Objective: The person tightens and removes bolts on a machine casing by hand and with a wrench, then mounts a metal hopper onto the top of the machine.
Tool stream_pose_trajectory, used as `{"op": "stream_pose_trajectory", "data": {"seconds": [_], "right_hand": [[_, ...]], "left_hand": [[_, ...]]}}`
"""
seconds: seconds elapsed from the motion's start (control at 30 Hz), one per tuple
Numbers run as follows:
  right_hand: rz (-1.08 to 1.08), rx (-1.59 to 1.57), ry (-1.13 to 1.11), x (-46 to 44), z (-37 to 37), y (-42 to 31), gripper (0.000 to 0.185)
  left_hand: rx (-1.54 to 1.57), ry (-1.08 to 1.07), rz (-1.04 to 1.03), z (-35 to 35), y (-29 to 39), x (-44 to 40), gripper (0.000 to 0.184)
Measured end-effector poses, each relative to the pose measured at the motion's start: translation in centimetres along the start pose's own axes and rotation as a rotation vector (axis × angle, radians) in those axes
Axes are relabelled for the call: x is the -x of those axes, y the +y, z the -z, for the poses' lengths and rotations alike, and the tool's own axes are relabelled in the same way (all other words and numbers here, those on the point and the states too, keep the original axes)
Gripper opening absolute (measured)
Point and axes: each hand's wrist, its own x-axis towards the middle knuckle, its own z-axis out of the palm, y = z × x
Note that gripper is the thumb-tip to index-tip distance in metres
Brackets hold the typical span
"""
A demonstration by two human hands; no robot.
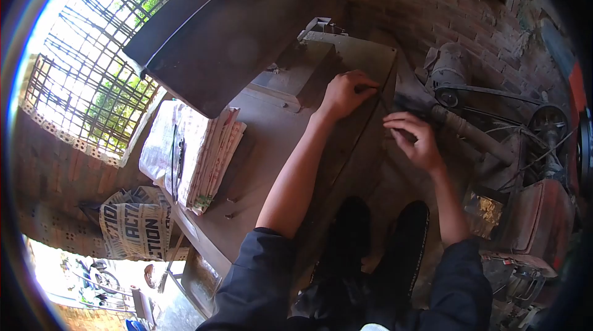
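Observation:
My left hand (350,94) is over the edge of a dusty, flat-topped machine table (290,146), its fingers curled together in a pinch. Whatever it may hold is too small or hidden to make out. To the right, just past the table edge, my right hand (417,141) hangs in the air with its fingers stretched toward the left hand and the thumb apart. I see nothing held in it. A raised metal block (296,78) sits on the table to the left of my left hand.
A stack of folded sacks (191,152) lies on the table's left side, under a large dark panel (216,28). A belt-driven motor (451,68) and a reddish engine (534,223) stand at the right. A barred window (99,78) is at upper left.

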Motion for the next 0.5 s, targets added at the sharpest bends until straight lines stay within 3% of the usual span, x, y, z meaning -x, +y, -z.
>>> {"op": "stream_pose_trajectory", "data": {"seconds": [0.2,0.23,0.37,0.47,0.5], "right_hand": [[-0.395,-0.497,0.500,0.2,0.4,7.8,0.017],[-0.361,-0.598,0.538,-0.6,0.7,9.2,0.022],[-0.474,-0.739,0.581,-5.1,2.6,12.2,0.031],[-0.631,-0.654,0.507,-9.6,3.5,13.7,0.042],[-0.694,-0.498,0.439,-11.1,3.6,14.3,0.045]], "left_hand": [[-0.085,0.046,0.001,-0.2,0.1,0.1,0.018],[-0.102,0.046,-0.004,-0.2,0.1,0.1,0.018],[-0.180,0.051,-0.025,-0.3,0.0,0.0,0.016],[-0.147,0.046,0.015,-0.4,0.1,0.0,0.015],[-0.145,0.045,0.013,-0.3,0.2,-0.1,0.015]]}}
